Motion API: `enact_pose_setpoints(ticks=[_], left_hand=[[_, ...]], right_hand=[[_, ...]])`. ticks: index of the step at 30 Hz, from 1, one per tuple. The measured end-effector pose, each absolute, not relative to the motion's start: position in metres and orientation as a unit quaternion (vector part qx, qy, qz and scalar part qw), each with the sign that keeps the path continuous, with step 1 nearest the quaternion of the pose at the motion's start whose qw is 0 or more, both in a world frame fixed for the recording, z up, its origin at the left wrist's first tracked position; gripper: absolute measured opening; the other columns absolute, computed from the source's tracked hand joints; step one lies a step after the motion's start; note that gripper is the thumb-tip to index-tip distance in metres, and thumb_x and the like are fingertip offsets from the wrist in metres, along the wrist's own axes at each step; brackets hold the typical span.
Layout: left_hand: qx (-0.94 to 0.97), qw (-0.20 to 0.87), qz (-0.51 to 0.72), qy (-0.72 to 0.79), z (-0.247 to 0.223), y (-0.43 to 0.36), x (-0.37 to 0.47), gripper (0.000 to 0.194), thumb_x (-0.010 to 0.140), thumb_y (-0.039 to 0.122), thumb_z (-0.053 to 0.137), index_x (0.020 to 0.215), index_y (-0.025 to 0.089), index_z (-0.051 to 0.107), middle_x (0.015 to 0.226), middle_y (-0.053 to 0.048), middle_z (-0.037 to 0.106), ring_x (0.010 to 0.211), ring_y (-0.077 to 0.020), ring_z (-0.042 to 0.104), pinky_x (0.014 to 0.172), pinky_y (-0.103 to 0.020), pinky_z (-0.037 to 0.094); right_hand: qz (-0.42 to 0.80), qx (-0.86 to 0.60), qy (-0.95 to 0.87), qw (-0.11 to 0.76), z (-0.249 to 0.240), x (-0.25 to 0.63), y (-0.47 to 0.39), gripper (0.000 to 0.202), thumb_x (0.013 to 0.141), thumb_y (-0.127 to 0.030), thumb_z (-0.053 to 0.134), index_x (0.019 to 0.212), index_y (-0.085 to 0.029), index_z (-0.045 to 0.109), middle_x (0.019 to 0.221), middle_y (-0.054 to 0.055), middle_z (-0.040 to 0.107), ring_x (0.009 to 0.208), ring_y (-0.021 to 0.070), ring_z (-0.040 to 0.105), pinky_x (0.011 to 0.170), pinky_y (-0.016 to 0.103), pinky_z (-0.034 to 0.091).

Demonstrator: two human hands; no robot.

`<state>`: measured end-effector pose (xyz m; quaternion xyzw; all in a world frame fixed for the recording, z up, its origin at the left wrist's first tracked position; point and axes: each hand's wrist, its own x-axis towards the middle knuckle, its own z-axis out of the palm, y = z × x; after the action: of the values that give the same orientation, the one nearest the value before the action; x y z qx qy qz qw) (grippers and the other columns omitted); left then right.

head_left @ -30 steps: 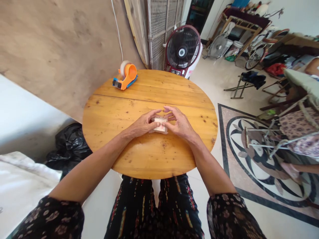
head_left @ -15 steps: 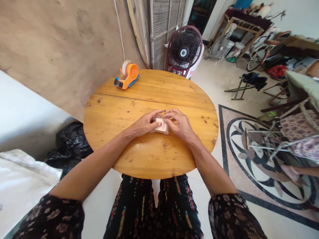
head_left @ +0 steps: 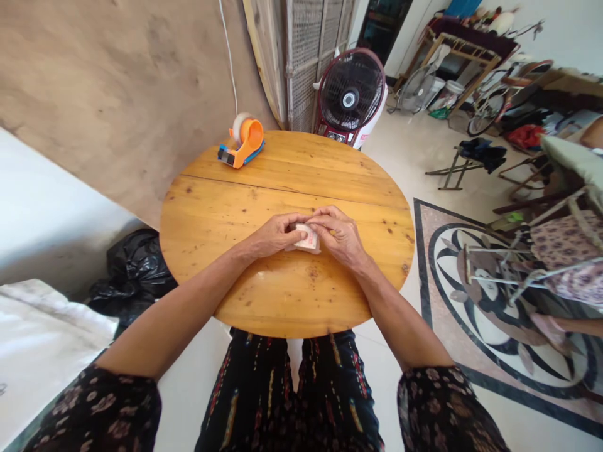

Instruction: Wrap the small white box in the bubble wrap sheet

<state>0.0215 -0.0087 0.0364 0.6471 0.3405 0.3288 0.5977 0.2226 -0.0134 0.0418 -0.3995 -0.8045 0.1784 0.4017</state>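
A small white box (head_left: 309, 238) with red print sits on the round wooden table (head_left: 264, 295), with what looks like loose clear wrapping along its edges. My left hand (head_left: 277, 235) is closed around the box's left side, its thumb on top. At the box's back right corner, the fingers and thumb of my right hand (head_left: 340, 233) are pinched together against it. The fingertips partly cover the back edge, so whether they grip wrapping or the box itself is hard to see.
An orange and blue tape dispenser (head_left: 245, 144) with a roll of tape stands at the table's back left. Behind the table is a dark red fan (head_left: 351, 94). A black plastic bag (head_left: 134, 270) lies on the left, and a folding stool (head_left: 459, 164) stands to the right.
My right fingers have drawn closer together at the box's back edge. My left hand keeps its hold, and the box has barely moved. The view has shifted very slightly.
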Motion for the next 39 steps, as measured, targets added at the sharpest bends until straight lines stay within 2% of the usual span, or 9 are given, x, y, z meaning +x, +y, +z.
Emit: enact_pose_setpoints(ticks=[7,14,19,24,31,39], left_hand=[[0.652,0.583,0.345,0.342,0.0354,-0.0076,0.0208,0.042,0.08,0.037,0.068,0.115,0.015,0.068,0.09,-0.006,0.072,0.077,-0.0179,0.064,0.065,-0.027,0.049],[0.646,0.583,0.348,0.349,0.0339,-0.0076,0.021,0.039,0.081,0.037,0.068,0.111,0.013,0.064,0.09,-0.005,0.069,0.074,-0.0144,0.062,0.064,-0.025,0.047],[0.656,0.571,0.348,0.35,0.0343,-0.0067,0.0212,0.034,0.082,0.039,0.068,0.105,0.013,0.063,0.09,-0.004,0.068,0.074,-0.0131,0.06,0.064,-0.024,0.045],[0.655,0.58,0.337,0.348,0.0366,-0.0067,0.0198,0.036,0.081,0.041,0.069,0.104,0.014,0.063,0.089,-0.003,0.067,0.073,-0.0133,0.059,0.063,-0.024,0.043],[0.63,0.607,0.336,0.349,0.0371,-0.0064,0.0192,0.035,0.076,0.039,0.071,0.1,0.015,0.062,0.081,-0.001,0.064,0.069,-0.0136,0.058,0.061,-0.025,0.041],[0.64,0.615,0.316,0.335,0.0419,-0.0077,0.0164,0.045,0.081,0.049,0.071,0.108,0.014,0.063,0.091,-0.004,0.067,0.075,-0.013,0.059,0.065,-0.023,0.043]], right_hand=[[0.17,-0.385,-0.815,0.399,0.0402,0.2223,-0.0151,0.021,0.095,-0.032,0.057,0.095,-0.025,0.077,0.102,0.006,0.068,0.094,0.018,0.066,0.082,0.032,0.054],[0.16,-0.391,-0.821,0.384,0.039,0.2224,-0.0155,0.02,0.093,-0.031,0.057,0.094,-0.026,0.076,0.103,0.006,0.067,0.094,0.0184,0.065,0.082,0.032,0.055],[0.165,-0.385,-0.827,0.375,0.0364,0.2233,-0.0139,0.018,0.092,-0.029,0.058,0.094,-0.026,0.075,0.106,0.006,0.065,0.092,0.0179,0.065,0.077,0.03,0.055],[0.175,-0.372,-0.836,0.363,0.0383,0.2244,-0.0132,0.017,0.089,-0.022,0.059,0.092,-0.025,0.075,0.106,0.005,0.065,0.094,0.0173,0.065,0.077,0.029,0.055],[0.162,-0.371,-0.841,0.36,0.0395,0.2249,-0.0132,0.019,0.088,-0.021,0.058,0.091,-0.026,0.076,0.107,0.005,0.067,0.093,0.017,0.065,0.077,0.029,0.054],[0.138,-0.346,-0.854,0.364,0.0388,0.2282,-0.0124,0.017,0.089,-0.022,0.06,0.093,-0.025,0.077,0.107,0.005,0.068,0.093,0.0163,0.066,0.077,0.028,0.053]])
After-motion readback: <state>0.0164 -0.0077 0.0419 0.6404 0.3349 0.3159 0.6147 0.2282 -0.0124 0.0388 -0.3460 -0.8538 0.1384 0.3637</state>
